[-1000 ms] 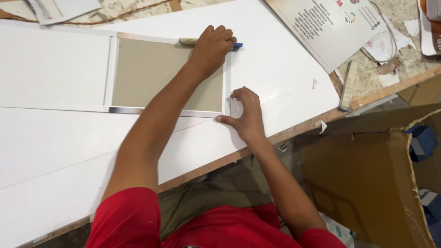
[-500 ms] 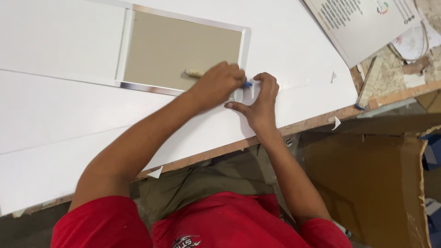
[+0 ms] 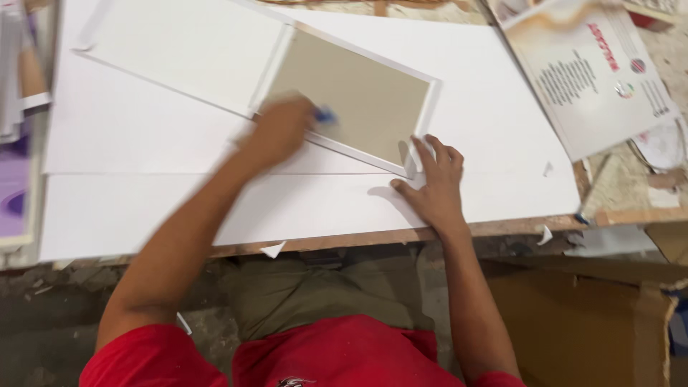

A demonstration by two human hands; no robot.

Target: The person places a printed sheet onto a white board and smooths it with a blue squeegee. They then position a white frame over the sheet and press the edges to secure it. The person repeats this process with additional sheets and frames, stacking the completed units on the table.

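Observation:
My left hand is blurred with motion and closed around a small cutter or pen with a blue tip. It rests at the near edge of a beige rectangular panel framed in white. My right hand lies flat with fingers spread, its fingertips pressing on the near right corner of the panel. Both panel and hands lie on large white sheets that cover the worktable.
A printed paper sheet lies at the far right of the table. The wooden table edge runs below my right hand, with paper scraps along it. A brown cardboard box stands at the lower right. Stacked sheets sit at the left.
My left hand has slid the blue-tipped tool leftward along the panel's near edge, away from my right hand. My right hand stays at the panel's corner. The view has swung.

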